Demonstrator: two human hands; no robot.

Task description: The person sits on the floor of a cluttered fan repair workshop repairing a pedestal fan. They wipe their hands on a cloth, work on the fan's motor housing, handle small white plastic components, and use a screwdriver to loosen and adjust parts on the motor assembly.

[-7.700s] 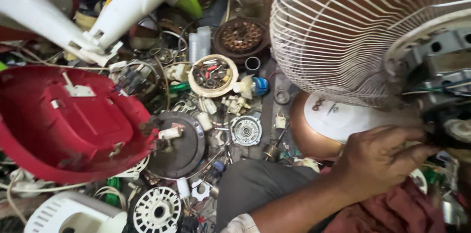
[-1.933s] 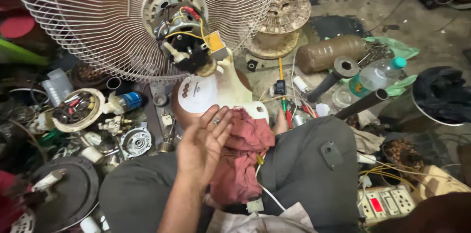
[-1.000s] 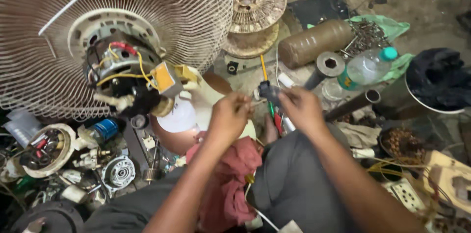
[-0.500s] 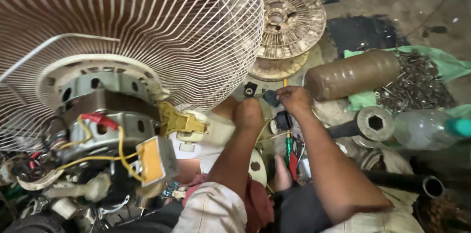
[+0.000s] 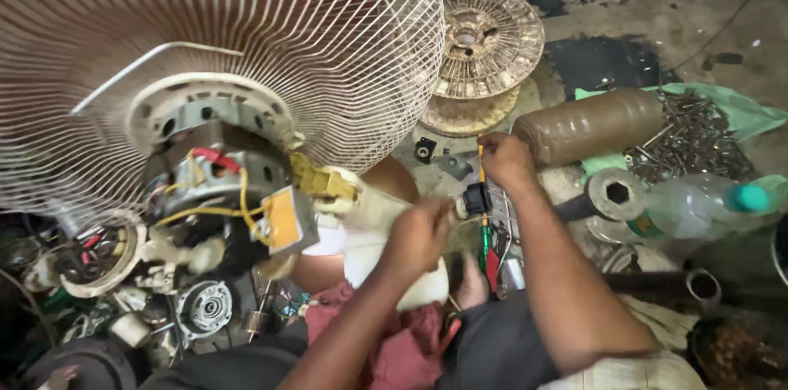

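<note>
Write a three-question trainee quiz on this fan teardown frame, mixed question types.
1. True or false: the left hand is wrapped around the white plastic fan neck.
2. The right hand pinches which item? A) thin orange-handled tool B) green-capped clear plastic bottle C) brown plastic jar
3. Fill in: the exposed motor with red and yellow wires sits behind the white wire fan ____.

Key: 1 true; 2 A; 3 guard. The small black part lies between both hands; the grip on it is unclear.
</note>
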